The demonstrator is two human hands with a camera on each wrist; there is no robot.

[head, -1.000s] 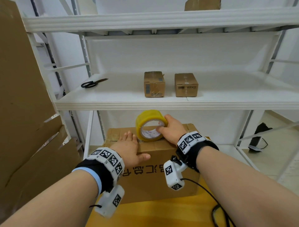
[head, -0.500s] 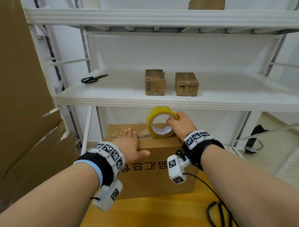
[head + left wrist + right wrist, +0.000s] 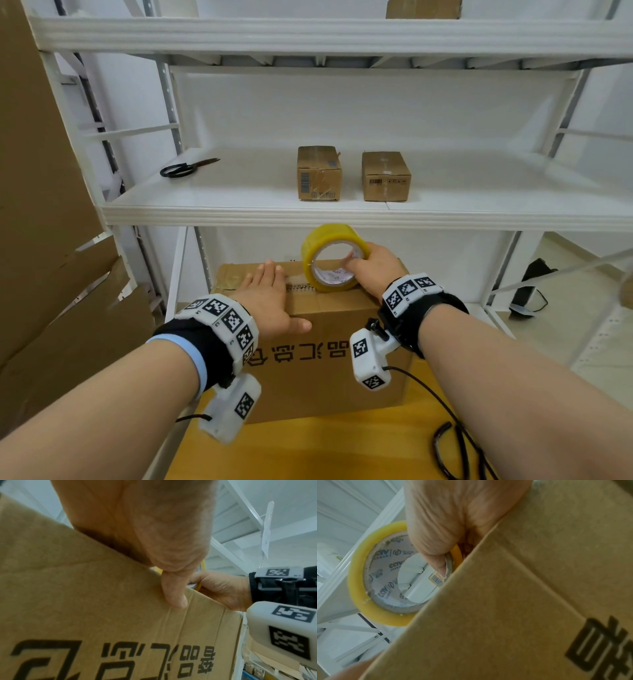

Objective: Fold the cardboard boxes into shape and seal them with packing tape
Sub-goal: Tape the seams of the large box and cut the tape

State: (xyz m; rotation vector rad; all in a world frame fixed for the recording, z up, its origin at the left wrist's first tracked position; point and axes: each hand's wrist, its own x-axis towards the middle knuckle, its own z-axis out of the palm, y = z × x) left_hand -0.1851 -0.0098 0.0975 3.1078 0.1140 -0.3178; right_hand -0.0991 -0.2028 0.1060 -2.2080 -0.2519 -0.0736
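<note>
The right hand point(image 3: 375, 270) has its grip closed on the roll of yellow packing tape point(image 3: 330, 257), thumb hooked inside the grey printed core and fingers over the outer rim; the roll stands on edge on top of the large cardboard box point(image 3: 325, 363), at about 1 o'clock from the box's top centre, its hole facing the wearer; from the right wrist the roll point(image 3: 376, 574) shows a translucent yellow band around a core printed with small logos. The left hand point(image 3: 267, 301) lies flat on the box top at about 10 o'clock from the roll, fingers straight and together, its grip wide and holding nothing; its thumb point(image 3: 173, 595) hangs over the front edge and presses on the front face.

The box is brown corrugated card, closed on top, with a ragged seam running between the two hands and dark characters printed upside down across its front face; it sits on a yellow table point(image 3: 325, 452), pushed against a white shelf rack point(image 3: 239, 212). On the shelf above, at 12 o'clock, stand two small cardboard boxes point(image 3: 319, 173) side by side, near each other but apart; black scissors point(image 3: 185, 168) lie at 10 o'clock. Flat cardboard sheets point(image 3: 51, 240) lean at 9 o'clock.
</note>
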